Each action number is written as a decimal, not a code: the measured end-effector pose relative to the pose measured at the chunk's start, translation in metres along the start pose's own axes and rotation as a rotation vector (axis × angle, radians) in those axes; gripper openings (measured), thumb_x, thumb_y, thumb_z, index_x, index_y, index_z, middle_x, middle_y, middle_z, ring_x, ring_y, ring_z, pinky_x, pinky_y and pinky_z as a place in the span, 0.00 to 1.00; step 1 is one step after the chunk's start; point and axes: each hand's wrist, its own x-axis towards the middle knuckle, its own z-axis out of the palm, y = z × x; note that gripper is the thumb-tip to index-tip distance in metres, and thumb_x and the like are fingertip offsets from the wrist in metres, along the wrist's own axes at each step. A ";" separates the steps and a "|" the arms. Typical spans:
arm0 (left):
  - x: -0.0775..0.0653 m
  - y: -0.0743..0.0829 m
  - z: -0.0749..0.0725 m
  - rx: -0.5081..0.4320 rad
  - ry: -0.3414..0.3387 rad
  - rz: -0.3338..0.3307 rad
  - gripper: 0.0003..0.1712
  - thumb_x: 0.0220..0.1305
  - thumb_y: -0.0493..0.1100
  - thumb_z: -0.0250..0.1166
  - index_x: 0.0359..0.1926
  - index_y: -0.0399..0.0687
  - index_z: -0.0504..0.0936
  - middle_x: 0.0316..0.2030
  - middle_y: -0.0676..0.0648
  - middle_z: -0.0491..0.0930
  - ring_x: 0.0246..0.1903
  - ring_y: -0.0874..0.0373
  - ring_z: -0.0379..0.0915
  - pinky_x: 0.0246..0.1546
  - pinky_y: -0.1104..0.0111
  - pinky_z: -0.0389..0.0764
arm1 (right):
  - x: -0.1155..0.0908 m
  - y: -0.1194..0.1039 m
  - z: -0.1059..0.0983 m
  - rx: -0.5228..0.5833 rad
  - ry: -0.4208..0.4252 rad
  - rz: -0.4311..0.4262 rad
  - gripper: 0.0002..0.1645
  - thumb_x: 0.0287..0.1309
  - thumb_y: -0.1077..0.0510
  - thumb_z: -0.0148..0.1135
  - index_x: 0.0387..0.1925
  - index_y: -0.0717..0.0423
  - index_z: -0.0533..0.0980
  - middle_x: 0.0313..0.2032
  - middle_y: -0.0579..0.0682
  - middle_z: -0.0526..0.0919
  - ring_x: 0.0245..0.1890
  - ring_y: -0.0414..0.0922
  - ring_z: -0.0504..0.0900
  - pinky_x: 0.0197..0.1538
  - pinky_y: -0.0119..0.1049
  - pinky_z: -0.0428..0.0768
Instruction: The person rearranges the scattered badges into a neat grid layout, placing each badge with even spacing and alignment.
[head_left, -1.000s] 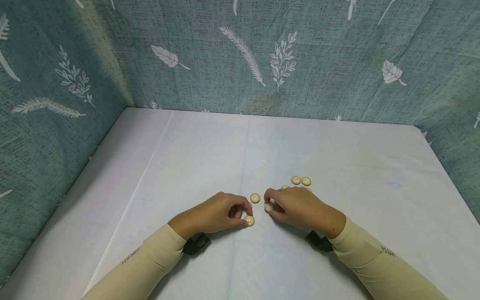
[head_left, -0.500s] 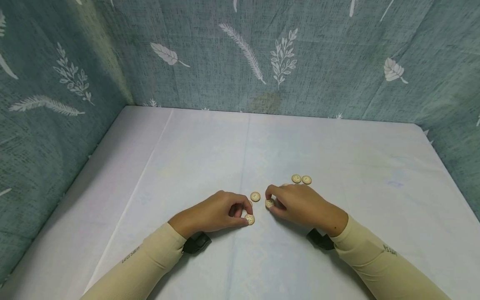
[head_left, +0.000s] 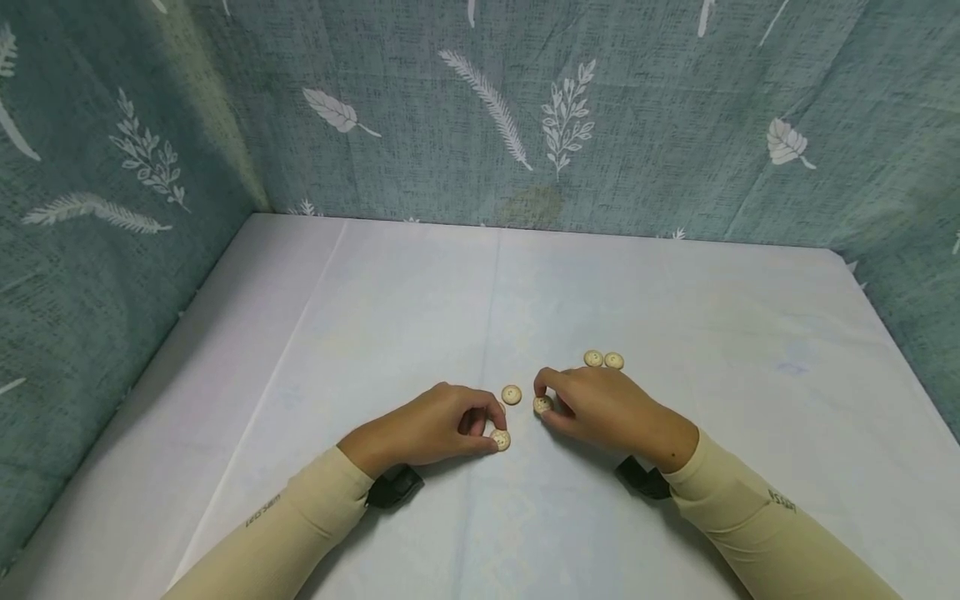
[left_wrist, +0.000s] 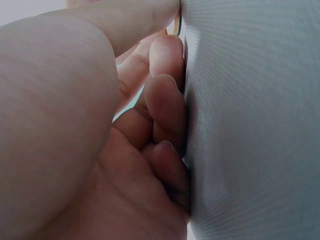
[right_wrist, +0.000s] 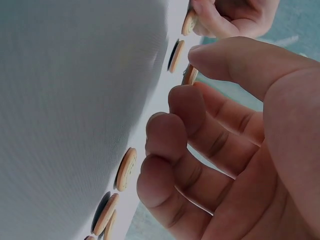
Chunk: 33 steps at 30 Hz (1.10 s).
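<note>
My left hand [head_left: 431, 427] pinches a round wooden button [head_left: 500, 440] between thumb and index finger, low over the white cloth. Only an edge of that button [left_wrist: 173, 27] shows past the thumb in the left wrist view, where the other fingers [left_wrist: 165, 107] are curled against the cloth. To the right, my right hand [head_left: 607, 408] pinches another wooden button [head_left: 543, 405] by its edges; in the right wrist view this button [right_wrist: 190, 75] is partly covered by the thumb. Between the hands lies a loose button [head_left: 512, 394], with one more mostly hidden behind the left fingertips.
Two wooden buttons, a left one [head_left: 593, 358] and a right one [head_left: 613, 361], lie beyond my right hand. The right wrist view has several buttons [right_wrist: 126, 169] beneath that hand. A green leaf-patterned curtain [head_left: 420, 125] borders the white-covered table [head_left: 375, 308] at the back and sides.
My right hand has shifted slightly to the right and away from me, with its button still pinched. The left hand and its button stay almost where they were.
</note>
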 end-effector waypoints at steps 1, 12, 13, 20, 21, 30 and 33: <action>0.000 0.000 0.000 0.001 0.001 -0.001 0.06 0.63 0.46 0.71 0.40 0.61 0.83 0.22 0.61 0.72 0.22 0.70 0.65 0.27 0.76 0.70 | 0.000 0.000 0.000 0.000 0.001 0.001 0.07 0.62 0.57 0.66 0.41 0.50 0.77 0.16 0.36 0.71 0.17 0.29 0.65 0.22 0.25 0.65; 0.001 -0.002 0.001 0.002 -0.002 0.001 0.05 0.63 0.47 0.71 0.40 0.60 0.83 0.22 0.61 0.72 0.22 0.71 0.65 0.27 0.76 0.70 | 0.000 0.001 0.001 -0.016 0.013 0.015 0.08 0.62 0.55 0.67 0.41 0.50 0.77 0.16 0.36 0.71 0.16 0.29 0.65 0.22 0.25 0.65; 0.001 -0.001 0.001 0.003 0.001 0.001 0.05 0.63 0.47 0.71 0.40 0.60 0.83 0.22 0.61 0.72 0.22 0.70 0.65 0.27 0.76 0.70 | 0.000 0.001 0.001 -0.022 0.019 0.016 0.08 0.61 0.55 0.67 0.41 0.50 0.77 0.16 0.36 0.71 0.16 0.29 0.65 0.22 0.25 0.65; 0.001 -0.001 0.001 0.005 -0.005 0.003 0.05 0.64 0.47 0.71 0.40 0.60 0.83 0.22 0.61 0.72 0.22 0.71 0.65 0.27 0.76 0.70 | 0.000 0.001 -0.001 -0.032 0.013 0.038 0.09 0.61 0.55 0.68 0.41 0.50 0.77 0.17 0.36 0.72 0.17 0.30 0.66 0.22 0.25 0.66; 0.001 -0.001 0.001 0.007 -0.005 0.004 0.05 0.64 0.47 0.71 0.40 0.61 0.83 0.22 0.61 0.72 0.22 0.71 0.65 0.27 0.76 0.70 | 0.000 0.001 -0.001 -0.038 0.015 0.042 0.09 0.61 0.55 0.68 0.41 0.50 0.77 0.17 0.36 0.72 0.17 0.30 0.66 0.22 0.26 0.66; 0.000 0.000 -0.001 0.004 -0.001 0.002 0.05 0.64 0.47 0.71 0.40 0.60 0.83 0.22 0.61 0.72 0.22 0.71 0.66 0.27 0.76 0.70 | 0.002 0.002 -0.003 -0.101 0.056 0.073 0.09 0.59 0.52 0.68 0.38 0.48 0.77 0.16 0.34 0.73 0.23 0.37 0.70 0.28 0.33 0.69; 0.000 0.000 -0.001 0.002 -0.003 0.005 0.05 0.64 0.47 0.71 0.40 0.60 0.83 0.22 0.61 0.72 0.22 0.71 0.66 0.27 0.76 0.70 | 0.002 0.003 -0.003 -0.106 0.076 0.069 0.09 0.59 0.52 0.68 0.38 0.48 0.77 0.15 0.34 0.72 0.22 0.37 0.70 0.29 0.35 0.70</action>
